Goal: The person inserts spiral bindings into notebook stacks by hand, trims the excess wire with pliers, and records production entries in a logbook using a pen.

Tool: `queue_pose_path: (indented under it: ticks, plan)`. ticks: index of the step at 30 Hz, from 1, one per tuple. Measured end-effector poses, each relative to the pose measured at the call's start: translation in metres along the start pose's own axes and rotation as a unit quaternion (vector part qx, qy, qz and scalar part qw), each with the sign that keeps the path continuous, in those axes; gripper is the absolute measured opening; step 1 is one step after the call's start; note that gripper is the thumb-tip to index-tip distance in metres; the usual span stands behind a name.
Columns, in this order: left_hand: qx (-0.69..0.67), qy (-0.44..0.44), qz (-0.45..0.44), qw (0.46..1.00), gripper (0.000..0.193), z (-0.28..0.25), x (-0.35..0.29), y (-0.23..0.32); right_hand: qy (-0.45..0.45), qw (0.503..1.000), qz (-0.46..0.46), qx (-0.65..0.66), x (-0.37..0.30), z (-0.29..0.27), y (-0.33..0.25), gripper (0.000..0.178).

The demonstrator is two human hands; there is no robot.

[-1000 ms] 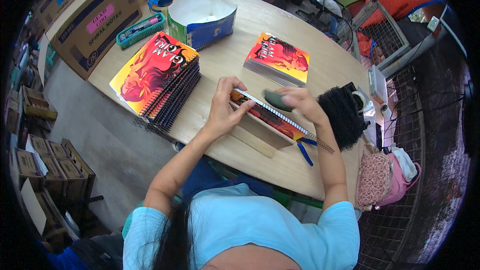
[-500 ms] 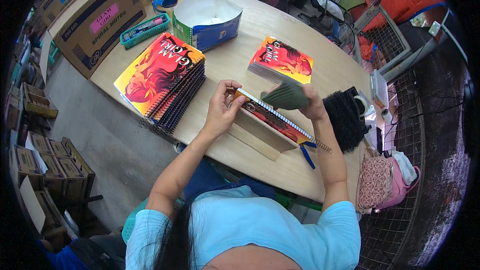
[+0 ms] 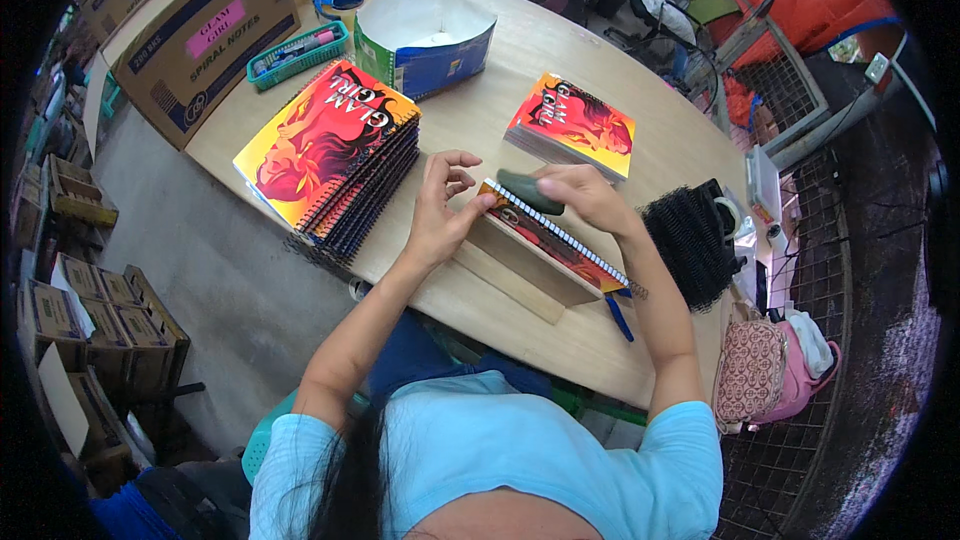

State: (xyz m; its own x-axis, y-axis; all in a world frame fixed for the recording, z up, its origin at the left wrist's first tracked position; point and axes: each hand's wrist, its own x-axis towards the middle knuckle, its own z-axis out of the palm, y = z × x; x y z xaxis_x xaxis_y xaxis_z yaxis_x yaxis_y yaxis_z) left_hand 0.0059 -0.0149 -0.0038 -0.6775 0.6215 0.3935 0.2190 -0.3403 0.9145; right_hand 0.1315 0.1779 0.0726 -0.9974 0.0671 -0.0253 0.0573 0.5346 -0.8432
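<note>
A spiral notebook [image 3: 575, 260] stands on its long edge in front of me, spine up, with a wire coil [image 3: 560, 230] along the spine holes. It leans by a wooden board [image 3: 530, 258]. My left hand [image 3: 440, 210] is at its left end, thumb touching the corner, the other fingers raised and apart. My right hand [image 3: 590, 195] grips a dark green ribbed pad [image 3: 530, 190] against the spine near that end. The coil's tail sticks out past the right end. Blue-handled pliers [image 3: 619, 318] lie beside it, partly hidden by the notebook.
Coil-bound notebooks [image 3: 320, 140] are stacked at left, and another notebook stack [image 3: 580, 125] lies at right. Black coils [image 3: 690, 240] are heaped by my right forearm. Farther back are an open bin [image 3: 430, 50], a green pen basket [image 3: 300, 58] and a cardboard box [image 3: 210, 50].
My right hand has moved left with the pad, from above the spine down onto it. Less of the coil's tail shows at the right end. My left fingers have lifted off the corner.
</note>
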Motion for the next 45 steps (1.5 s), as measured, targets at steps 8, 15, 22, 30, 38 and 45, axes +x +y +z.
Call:
queue_pose_path:
  ticks: [8,15,22,30,38,45]
  plan:
    - [-0.023,0.001,-0.014,1.0,0.047,0.0,0.004,0.001,0.01,0.991,0.038,-0.126,0.018,0.006,0.014,0.04]
    - [-0.105,-0.084,-0.039,0.99,0.024,0.0,0.009,-0.013,0.313,0.93,0.039,-0.19,-0.096,0.024,0.066,0.038]
    - [-0.223,-0.086,-0.125,0.963,0.018,0.004,0.01,0.008,0.34,0.871,0.139,-0.327,-0.202,0.098,0.078,0.043]
    - [-0.232,-0.084,-0.121,0.962,0.039,0.006,0.012,0.01,0.308,0.847,-0.126,-0.414,-0.09,0.0,-0.051,0.049]
    - [-0.252,-0.091,-0.129,0.955,0.049,0.003,0.014,0.004,0.07,0.675,-0.353,-0.644,0.007,-0.001,-0.118,0.017]
    - [-0.219,-0.07,-0.117,0.966,0.053,0.001,0.012,0.009,0.002,0.869,-0.105,-0.483,0.002,0.008,-0.104,0.021]
